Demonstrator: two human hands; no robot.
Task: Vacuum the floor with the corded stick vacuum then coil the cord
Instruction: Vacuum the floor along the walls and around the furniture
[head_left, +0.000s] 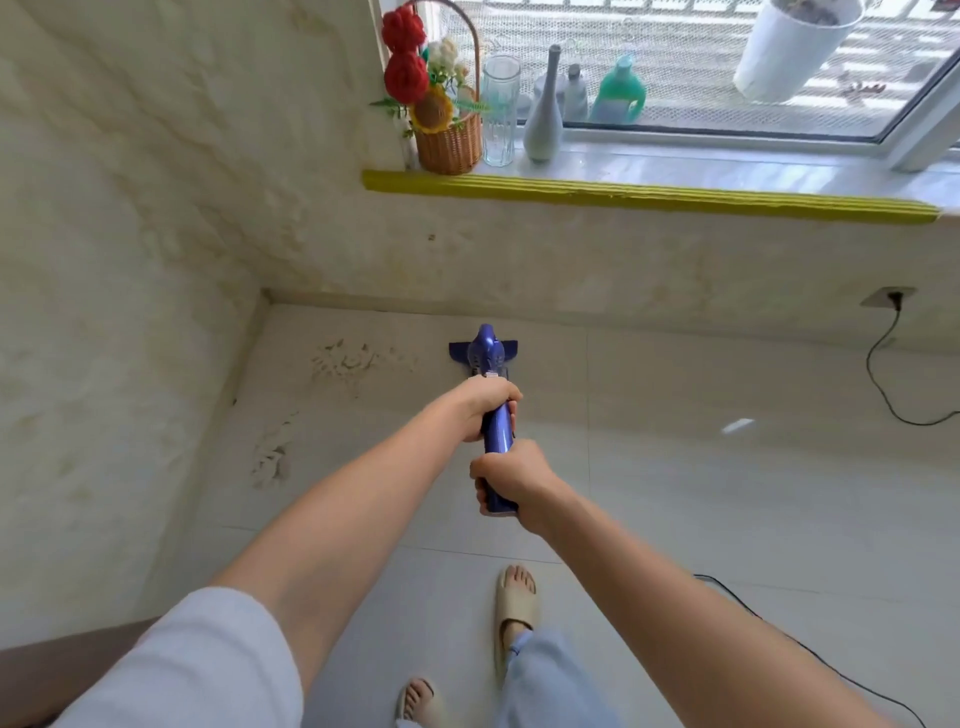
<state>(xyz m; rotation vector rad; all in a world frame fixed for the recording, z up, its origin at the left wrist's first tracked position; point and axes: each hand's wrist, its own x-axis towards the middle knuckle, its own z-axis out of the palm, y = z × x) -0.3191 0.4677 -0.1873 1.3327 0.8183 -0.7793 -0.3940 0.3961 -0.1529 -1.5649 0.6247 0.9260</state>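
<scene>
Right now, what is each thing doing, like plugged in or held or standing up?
Vacuum: head on floor, held by left hand and right hand.
Cord: plugged into wall socket, uncoiled on floor.
Glass vase: upright on sill.
Basket: upright, holding flowers.

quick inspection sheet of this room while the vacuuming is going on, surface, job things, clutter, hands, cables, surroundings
surface: pale tiled floor; a small pale scrap lies on it right of the vacuum.
job's things: blue stick vacuum, its head on the floor near the wall.
clutter: nothing seen beyond that scrap.
hands: left hand grips the handle further down, right hand grips its near end.
cables: black cord plugged into the wall socket, trailing over the floor at right.
surroundings: windowsill with flower basket, glass vase, grey vase and green bottle.
</scene>
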